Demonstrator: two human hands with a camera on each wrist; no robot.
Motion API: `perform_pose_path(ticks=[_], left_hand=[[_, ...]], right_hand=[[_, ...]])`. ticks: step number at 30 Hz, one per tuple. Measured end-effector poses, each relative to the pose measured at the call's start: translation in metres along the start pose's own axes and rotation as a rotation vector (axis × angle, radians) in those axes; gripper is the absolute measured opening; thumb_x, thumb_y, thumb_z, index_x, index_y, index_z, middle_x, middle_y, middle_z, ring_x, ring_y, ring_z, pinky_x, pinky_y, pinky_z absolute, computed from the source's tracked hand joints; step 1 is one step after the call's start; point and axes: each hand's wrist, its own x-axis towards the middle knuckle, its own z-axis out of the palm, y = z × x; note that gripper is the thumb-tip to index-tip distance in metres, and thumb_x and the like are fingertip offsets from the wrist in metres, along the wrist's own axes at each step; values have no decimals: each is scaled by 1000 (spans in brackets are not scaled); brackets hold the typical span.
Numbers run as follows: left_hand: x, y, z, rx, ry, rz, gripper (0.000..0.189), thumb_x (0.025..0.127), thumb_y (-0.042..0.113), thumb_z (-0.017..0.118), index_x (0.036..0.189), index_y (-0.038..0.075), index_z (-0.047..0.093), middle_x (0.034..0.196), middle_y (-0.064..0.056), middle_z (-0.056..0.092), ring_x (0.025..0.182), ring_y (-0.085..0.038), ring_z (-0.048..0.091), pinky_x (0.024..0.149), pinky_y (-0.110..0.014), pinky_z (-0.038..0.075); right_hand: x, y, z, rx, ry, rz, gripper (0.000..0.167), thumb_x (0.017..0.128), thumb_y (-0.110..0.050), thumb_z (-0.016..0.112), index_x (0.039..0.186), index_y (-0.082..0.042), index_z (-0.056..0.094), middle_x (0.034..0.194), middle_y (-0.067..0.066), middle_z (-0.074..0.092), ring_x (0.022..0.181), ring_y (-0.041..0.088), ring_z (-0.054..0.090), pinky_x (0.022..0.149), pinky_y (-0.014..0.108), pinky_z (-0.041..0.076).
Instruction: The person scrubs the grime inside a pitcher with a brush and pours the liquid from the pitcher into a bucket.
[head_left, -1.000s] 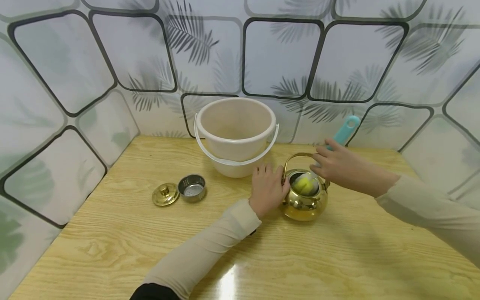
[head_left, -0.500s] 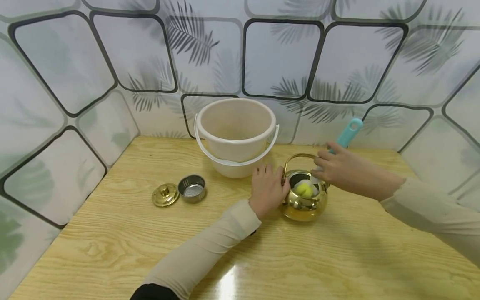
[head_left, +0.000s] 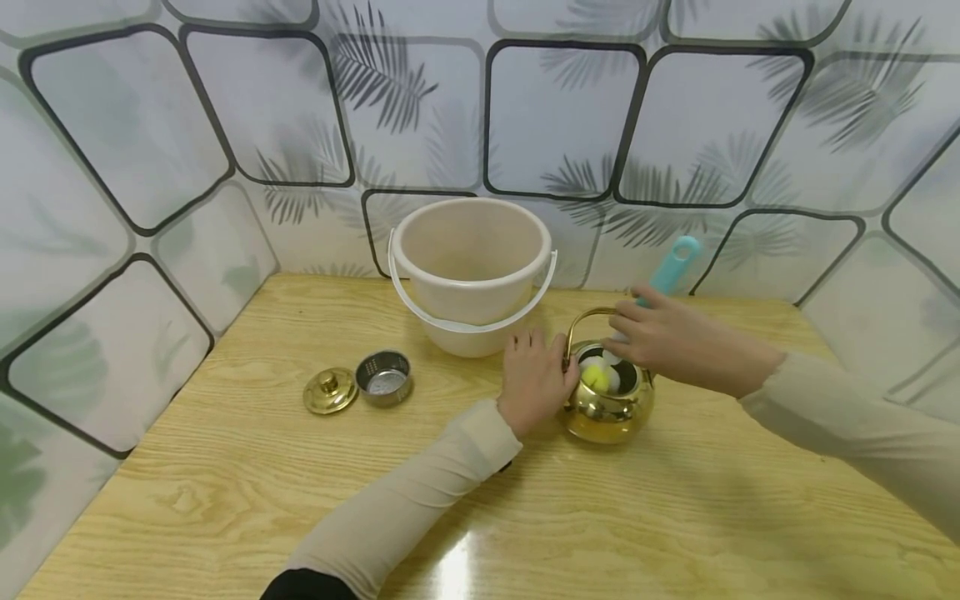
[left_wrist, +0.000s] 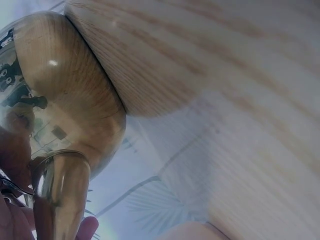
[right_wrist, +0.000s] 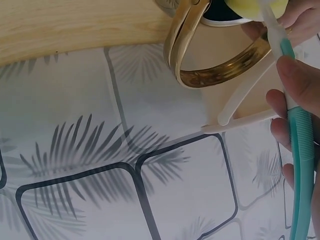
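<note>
On the table stands a gold metal teapot, its lid off and its arched handle raised. My left hand holds it at the spout side; in the left wrist view, fingers lie around the spout. My right hand grips a sponge cleaning brush by its teal handle, which slants up to the right. The brush's yellow and white sponge head is inside the teapot's mouth, against the left part of the opening. How deep it reaches is hidden.
Behind the left hand, a white bucket with its handle hanging in front stands near the wall. To the left lie a gold lid and a perforated metal strainer, side by side. Patterned walls enclose the wooden table.
The brush tipped slightly right, then swung back left with my right hand. Its sponge head has shifted left inside the teapot's mouth. My left hand and the teapot have stayed in place.
</note>
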Motion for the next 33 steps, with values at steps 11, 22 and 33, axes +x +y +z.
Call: perform_pose_path(ticks=[11,22,33], left_hand=[[0,0,-1,-3,-5,5,32,91,42,48,102,17,65,87,-5,64,80,-22,59,70,-33,42],[0,0,-2,0,3,6,30,90,41,49,99,17,65,84,-4,64,78,-21,58,69,-33,41],[-1,0,-1,20,20,3,29,90,41,49,96,18,64,81,-3,62,75,-21,57,67,-32,40]], right_hand=[[4,5,8,-16,-35,-3,48,53,-12,88,97,-17,70,90,6,65,92,25,58,88,42,42],[0,4,8,-33,-90,11,42,55,-11,87,93,-12,70,90,8,67,93,27,59,91,45,42],[4,-1,-1,-97,-118,10,26,59,-9,85,79,-11,69,86,6,66,88,23,56,93,42,38]])
